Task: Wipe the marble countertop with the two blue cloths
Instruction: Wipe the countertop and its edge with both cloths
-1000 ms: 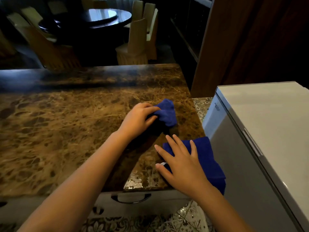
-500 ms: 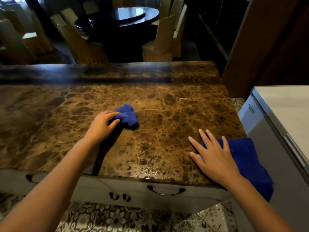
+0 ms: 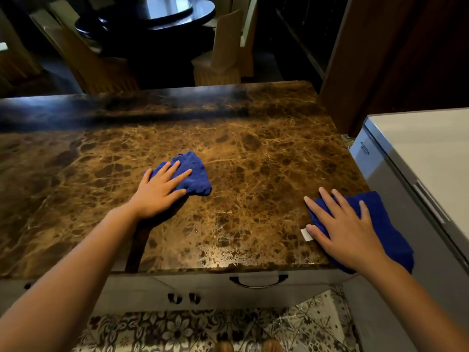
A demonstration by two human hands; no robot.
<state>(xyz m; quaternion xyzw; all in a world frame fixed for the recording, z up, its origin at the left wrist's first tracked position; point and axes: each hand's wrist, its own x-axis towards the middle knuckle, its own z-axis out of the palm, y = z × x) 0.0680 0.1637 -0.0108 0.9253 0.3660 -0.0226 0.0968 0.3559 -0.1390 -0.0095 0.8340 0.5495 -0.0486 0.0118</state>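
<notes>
The brown marble countertop [image 3: 253, 161] fills the middle of the view. My left hand [image 3: 158, 190] lies flat, fingers spread, on a bunched blue cloth [image 3: 195, 175] near the counter's centre. My right hand [image 3: 340, 224] presses flat on a second blue cloth [image 3: 383, 219] at the counter's front right corner; that cloth hangs over the right edge and a white tag [image 3: 306, 233] sticks out by my thumb.
A white chest appliance [image 3: 426, 158] stands close to the counter's right side. Below the front edge are a drawer handle [image 3: 258, 280] and patterned floor tiles [image 3: 203, 329]. Beyond the counter stand a dark round table [image 3: 175, 11] and chairs [image 3: 223, 54].
My left hand slid its cloth left from the right side toward the centre and went from gripping it to lying flat on it. The right hand stayed on its cloth at the corner.
</notes>
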